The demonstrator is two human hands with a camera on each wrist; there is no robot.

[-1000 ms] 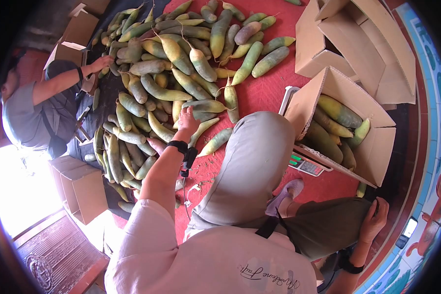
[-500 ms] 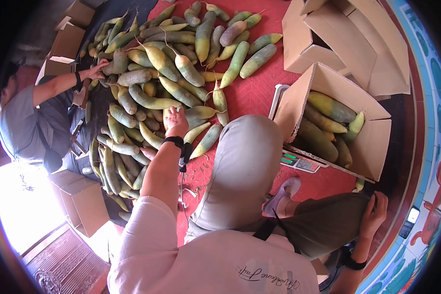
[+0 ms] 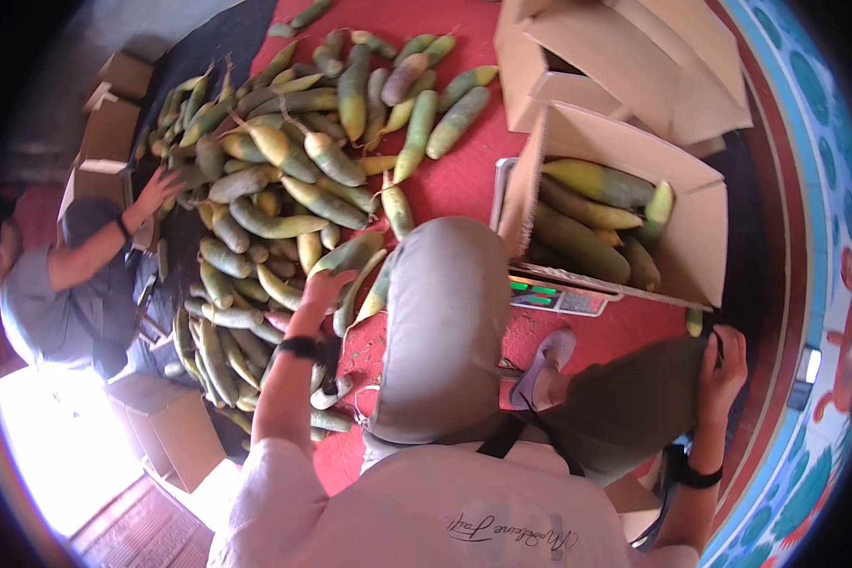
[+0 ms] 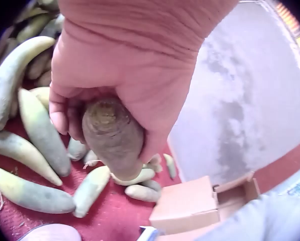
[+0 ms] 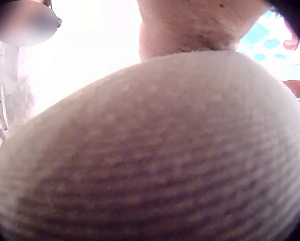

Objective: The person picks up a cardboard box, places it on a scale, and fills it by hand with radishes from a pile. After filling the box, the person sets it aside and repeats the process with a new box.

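My left hand (image 3: 324,290) grips a thick green radish (image 4: 113,139), fingers on one side and thumb on the other. The radish's blunt end faces the camera in the left wrist view. Around that hand lies a large pile of green radishes (image 3: 275,225), some with long thin roots. My right hand (image 3: 722,371) rests on my right knee and holds nothing. In the right wrist view, trouser cloth (image 5: 160,150) fills most of the frame and the fingers are hidden.
An open cardboard box (image 3: 625,130) with several radishes inside sits on a scale (image 3: 559,297) with a lit green display. More boxes (image 3: 634,57) stand behind it. Across the pile, another person (image 3: 76,303) reaches toward the radishes. My left knee (image 3: 445,331) is between pile and box.
My left hand has gone from resting over the pile to gripping a radish, which has shifted toward me. The other person's hand has drawn back slightly. My right hand stays on the knee.
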